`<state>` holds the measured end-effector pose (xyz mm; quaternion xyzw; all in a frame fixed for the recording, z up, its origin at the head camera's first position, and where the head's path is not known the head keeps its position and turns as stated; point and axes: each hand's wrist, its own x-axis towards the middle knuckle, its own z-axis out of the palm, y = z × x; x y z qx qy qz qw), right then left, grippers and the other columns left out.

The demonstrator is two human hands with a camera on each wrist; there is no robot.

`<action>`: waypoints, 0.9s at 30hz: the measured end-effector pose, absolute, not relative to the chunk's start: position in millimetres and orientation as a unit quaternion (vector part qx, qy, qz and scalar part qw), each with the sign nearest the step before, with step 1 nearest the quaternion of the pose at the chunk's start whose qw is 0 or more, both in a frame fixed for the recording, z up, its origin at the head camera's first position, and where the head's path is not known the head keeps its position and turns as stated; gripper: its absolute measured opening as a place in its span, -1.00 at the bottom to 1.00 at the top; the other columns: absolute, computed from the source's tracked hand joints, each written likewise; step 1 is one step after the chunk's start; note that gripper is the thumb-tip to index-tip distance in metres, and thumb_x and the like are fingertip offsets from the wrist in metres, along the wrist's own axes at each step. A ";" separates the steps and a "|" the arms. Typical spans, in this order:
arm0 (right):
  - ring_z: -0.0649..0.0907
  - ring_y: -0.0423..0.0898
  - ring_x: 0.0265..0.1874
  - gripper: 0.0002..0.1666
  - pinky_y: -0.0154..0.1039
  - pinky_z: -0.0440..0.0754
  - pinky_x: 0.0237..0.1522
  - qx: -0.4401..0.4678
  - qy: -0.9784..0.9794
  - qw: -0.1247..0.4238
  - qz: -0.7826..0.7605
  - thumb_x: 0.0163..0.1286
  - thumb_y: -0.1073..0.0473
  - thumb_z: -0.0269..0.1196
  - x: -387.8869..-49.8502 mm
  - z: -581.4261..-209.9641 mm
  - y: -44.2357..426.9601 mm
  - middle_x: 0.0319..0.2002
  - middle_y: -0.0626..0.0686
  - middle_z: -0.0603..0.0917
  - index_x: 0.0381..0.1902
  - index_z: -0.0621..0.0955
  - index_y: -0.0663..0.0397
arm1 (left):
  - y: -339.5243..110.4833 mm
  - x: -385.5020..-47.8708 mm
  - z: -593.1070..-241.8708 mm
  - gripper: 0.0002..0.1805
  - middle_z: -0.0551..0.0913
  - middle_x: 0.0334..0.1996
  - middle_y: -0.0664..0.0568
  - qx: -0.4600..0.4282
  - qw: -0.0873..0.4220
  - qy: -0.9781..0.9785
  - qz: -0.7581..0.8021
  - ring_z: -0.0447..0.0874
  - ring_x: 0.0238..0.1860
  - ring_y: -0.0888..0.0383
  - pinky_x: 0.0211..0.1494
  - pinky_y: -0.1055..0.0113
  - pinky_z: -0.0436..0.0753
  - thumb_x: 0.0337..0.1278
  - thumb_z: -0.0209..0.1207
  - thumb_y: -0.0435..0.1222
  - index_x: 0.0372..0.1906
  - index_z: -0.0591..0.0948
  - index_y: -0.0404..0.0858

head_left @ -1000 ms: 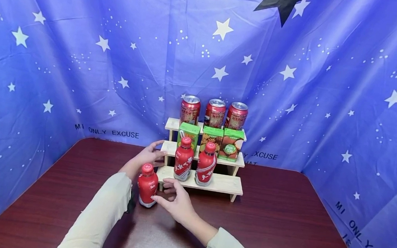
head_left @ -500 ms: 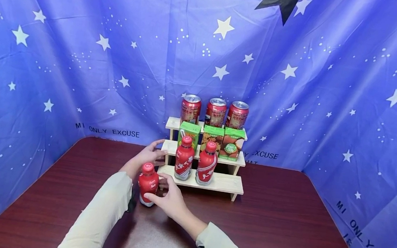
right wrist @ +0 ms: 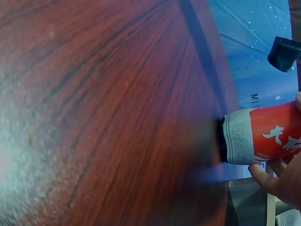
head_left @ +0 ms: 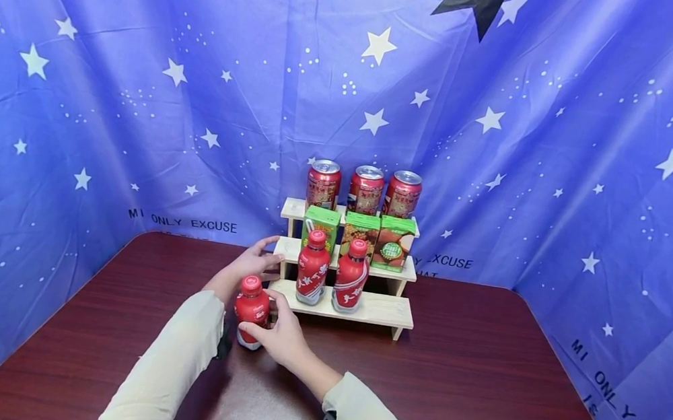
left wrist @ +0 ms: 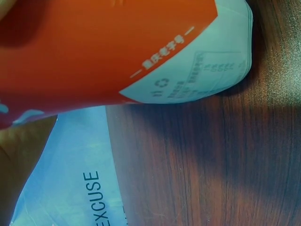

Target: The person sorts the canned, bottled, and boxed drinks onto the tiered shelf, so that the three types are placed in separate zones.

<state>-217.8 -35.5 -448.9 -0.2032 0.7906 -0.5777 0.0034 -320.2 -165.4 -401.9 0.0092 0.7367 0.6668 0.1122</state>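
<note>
In the head view my right hand (head_left: 284,337) grips a red plastic drink bottle (head_left: 252,310) upright at the front left of the wooden stepped stand (head_left: 376,308). The thumb lies across its front; the other fingers are partly hidden behind it. Up close, the same red bottle (left wrist: 117,52) fills the top of the left wrist view, and its white base (right wrist: 239,136) shows in the right wrist view. My left hand (head_left: 246,265) holds the left end of the stand's middle step, thumb and fingers around the board's edge. Two matching bottles (head_left: 312,272) stand on the lowest step.
Three green-topped drink cartons (head_left: 392,246) stand on the middle step. On the top step are three red cans (head_left: 366,189). The stand is on a dark red wooden table (head_left: 466,385), with a blue star-print cloth (head_left: 232,92) hanging around it.
My right hand has moved left and closed around the red bottle, its thumb now across the front. The left hand stays at the stand, and the bottle has not visibly moved.
</note>
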 end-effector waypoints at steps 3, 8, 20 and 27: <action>0.57 -0.09 0.00 -0.23 -0.31 0.65 -0.06 -0.202 0.793 0.006 -0.574 0.10 0.08 0.41 -216.6 -448.6 -34.6 0.01 0.09 0.59 0.23 0.34 0.06 | -166.1 -324.3 -406.9 -0.34 0.33 0.11 -0.32 0.005 0.111 0.740 0.663 0.40 0.19 -0.24 0.18 0.00 0.59 0.35 -0.03 -0.33 0.46 0.01 -0.10; 0.58 -0.11 -0.04 -0.24 -0.38 0.64 -0.10 -0.200 0.792 0.009 -0.577 0.10 0.10 0.41 -212.5 -446.6 -33.1 -0.02 0.10 0.59 0.22 0.35 0.07 | -165.8 -325.4 -407.1 -0.33 0.32 0.13 -0.32 0.003 0.116 0.736 0.667 0.38 0.19 -0.22 0.19 0.00 0.58 0.35 -0.03 -0.32 0.47 0.01 -0.08; 0.60 -0.01 -0.08 -0.26 -0.23 0.69 -0.08 -0.207 0.772 0.015 -0.601 0.10 0.25 0.39 -189.8 -420.5 -25.9 -0.02 0.19 0.58 0.22 0.34 0.21 | -166.5 -324.7 -404.0 -0.31 0.29 0.13 -0.31 0.011 0.127 0.722 0.680 0.37 0.18 -0.20 0.24 -0.06 0.52 0.36 -0.04 -0.34 0.48 -0.05 -0.10; 0.63 -0.13 -0.15 -0.25 -0.36 0.68 -0.12 -0.232 0.755 0.022 -0.613 0.10 0.22 0.40 -188.9 -431.8 -17.0 -0.01 0.17 0.57 0.22 0.34 0.13 | -167.9 -324.5 -408.3 -0.32 0.35 0.02 -0.21 0.011 0.127 0.705 0.698 0.44 0.10 -0.10 0.26 -0.05 0.51 0.35 -0.07 -0.39 0.47 -0.04 -0.10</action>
